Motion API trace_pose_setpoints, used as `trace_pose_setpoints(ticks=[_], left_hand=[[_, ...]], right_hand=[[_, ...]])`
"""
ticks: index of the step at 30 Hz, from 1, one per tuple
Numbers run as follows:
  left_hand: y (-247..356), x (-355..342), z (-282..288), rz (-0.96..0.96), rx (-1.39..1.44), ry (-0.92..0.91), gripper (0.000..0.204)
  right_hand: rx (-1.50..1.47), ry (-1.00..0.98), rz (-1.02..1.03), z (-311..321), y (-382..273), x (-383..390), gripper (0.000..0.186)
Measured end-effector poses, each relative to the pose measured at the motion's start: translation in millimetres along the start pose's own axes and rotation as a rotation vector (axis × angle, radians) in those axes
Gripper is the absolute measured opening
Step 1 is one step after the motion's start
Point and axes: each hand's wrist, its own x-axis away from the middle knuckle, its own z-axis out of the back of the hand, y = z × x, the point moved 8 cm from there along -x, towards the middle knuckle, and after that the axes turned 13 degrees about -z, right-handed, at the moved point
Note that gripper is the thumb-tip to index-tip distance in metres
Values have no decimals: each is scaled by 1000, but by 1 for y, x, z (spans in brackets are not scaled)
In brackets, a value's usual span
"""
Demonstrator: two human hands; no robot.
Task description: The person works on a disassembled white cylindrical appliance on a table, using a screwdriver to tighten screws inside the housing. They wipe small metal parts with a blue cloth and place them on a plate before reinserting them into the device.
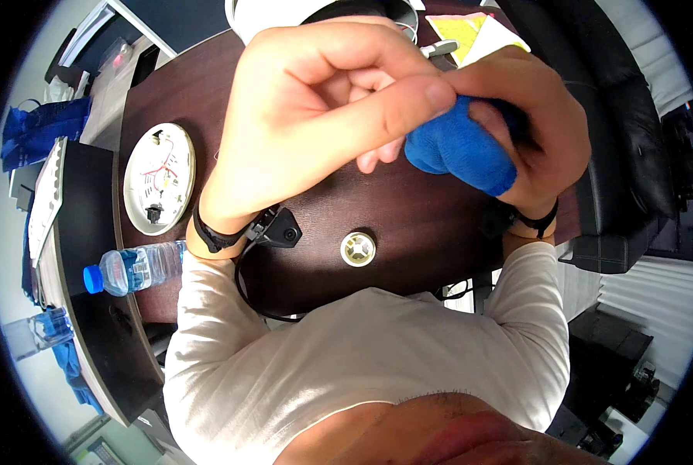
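In the head view, my right hand (544, 116) is closed around a bunched, soft blue cloth (456, 147), which bulges out below its fingers. My left hand (307, 116) is closed too, its thumb and forefinger pinched together at the cloth's upper edge and meeting the right fingertips. Whatever sits in that pinch is too small or hidden to make out. Both hands are raised over the dark brown table (315, 203). Below them on the table lies a small round white spool-like piece (358, 249) with a spoked centre.
An oval white dish (132, 203) with small black parts and red wires lies at the left. Near it a clear water bottle (141, 269) with a blue cap lies on its side. Yellow and white sheets (482, 37) are at the far right; a black sofa (621, 155) borders the right side.
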Motion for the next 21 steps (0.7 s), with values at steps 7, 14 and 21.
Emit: trace_pose_setpoints(ticks=[7, 14, 21], left_hand=[[-5, -3, -2, -35, -46, 54, 12], [2, -5, 6, -160, -7, 38, 16], [-9, -5, 6, -117, 40, 8, 21]], right_hand=[[-159, 67, -226, -2, 17, 3, 14], [-335, 122, -228, 4, 24, 4, 18], [-55, 104, -144, -1, 10, 4, 18]])
